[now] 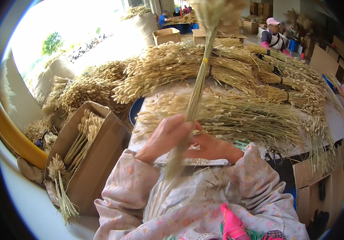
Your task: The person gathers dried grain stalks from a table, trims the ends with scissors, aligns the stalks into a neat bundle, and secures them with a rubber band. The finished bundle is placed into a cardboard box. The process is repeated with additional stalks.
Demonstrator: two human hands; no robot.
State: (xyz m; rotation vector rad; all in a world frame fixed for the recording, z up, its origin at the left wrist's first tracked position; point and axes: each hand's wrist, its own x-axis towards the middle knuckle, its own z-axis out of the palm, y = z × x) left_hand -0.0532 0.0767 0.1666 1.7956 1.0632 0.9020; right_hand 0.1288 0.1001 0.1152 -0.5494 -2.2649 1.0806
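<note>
A bunch of dried grass with fluffy heads (199,86) stands tilted in front of me, heads up and blurred. Around its stems, below the heads, runs a yellow tie (205,60). My left hand (170,134) is closed round the stems at about table-edge height. Just below and to the right, my right hand (210,147) curls against the same stems, its fingertips partly hidden and smeared. The stem ends hang blurred over my apron (208,186). Beyond my hands, loose grass stems (244,120) lie across the white table (156,100).
Tied grass bundles (168,66) are heaped at the table's far side. To my left stands a cardboard box (96,160) holding several bunches, beside a yellow curved bar (18,136). Flattened cardboard (316,172) is at right. A person in a pink cap (274,36) sits at the back right.
</note>
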